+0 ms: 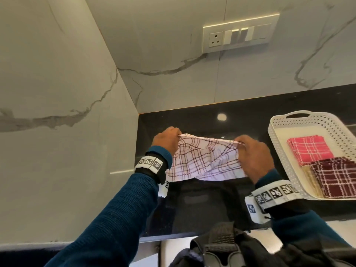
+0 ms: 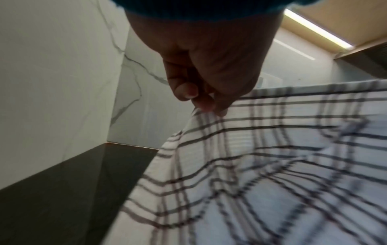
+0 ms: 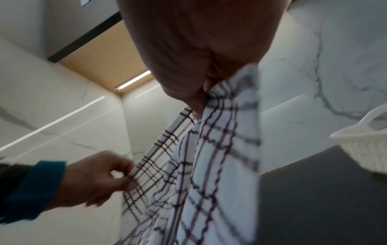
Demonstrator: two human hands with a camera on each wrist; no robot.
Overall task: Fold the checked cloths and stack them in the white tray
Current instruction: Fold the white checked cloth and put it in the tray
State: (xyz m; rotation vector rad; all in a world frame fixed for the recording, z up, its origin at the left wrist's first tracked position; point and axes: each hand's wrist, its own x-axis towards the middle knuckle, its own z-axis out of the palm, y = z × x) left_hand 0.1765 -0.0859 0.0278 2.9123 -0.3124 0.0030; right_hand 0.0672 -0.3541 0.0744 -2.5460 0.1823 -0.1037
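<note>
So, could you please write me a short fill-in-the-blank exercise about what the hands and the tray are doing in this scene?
1. Both the left hand and the right hand pinch the top edge of the ____ checked cloth.
2. The white tray sits on the black ____.
3. Folded in the tray lie a maroon checked cloth and a ____ one.
4. The held cloth hangs ____ the counter, not in the tray.

Missing words: white; counter; pink; above
</note>
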